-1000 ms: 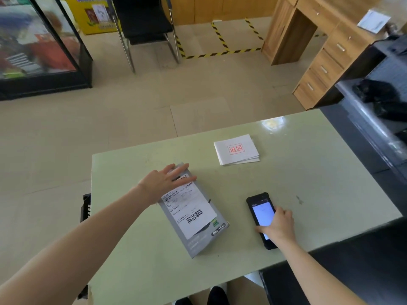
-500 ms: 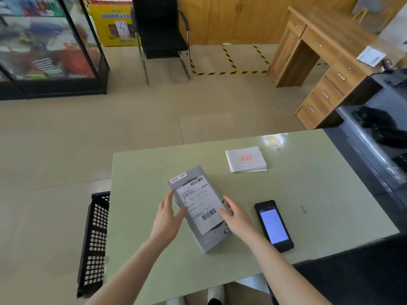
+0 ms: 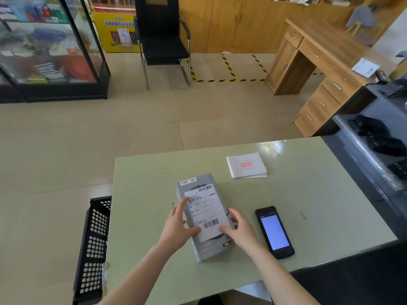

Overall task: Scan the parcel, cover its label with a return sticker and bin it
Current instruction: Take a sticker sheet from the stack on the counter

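Risks first. Label (image 3: 203, 213) is bare, no return sticker on it yet. The sticker stack (image 3: 246, 165) sits further back on the table (image 3: 308, 194), well apart from the parcel (image 3: 203, 219), so I have to let go with 1 hand to reach it. If I peel and place 1-handed, my guess is it goes on skewed or leaves a barcode exposed; there are 2 barcodes on that label, top and bottom, and both need hiding. Parcel lies flat but angled to the table edge, so pressing off-centre could make it slide or spin. Scanner phone (image 3: 274, 232) lies just beside my right hand (image 3: 242, 231), screen lit; an elbow swing could knock it toward the near edge. Can't tell from here whether the scan registered. Black crate (image 3: 92, 249) is on the floor to the left, below table level, so the drop will be a blind reach.

Hands: left hand (image 3: 176, 226) is on the parcel's left side, fingers spread loose, index tip on the label's left edge. Right hand is on the lower right, fingertips on the label near the bottom barcode. Both are part-open, steadying the parcel rather than clamping it.
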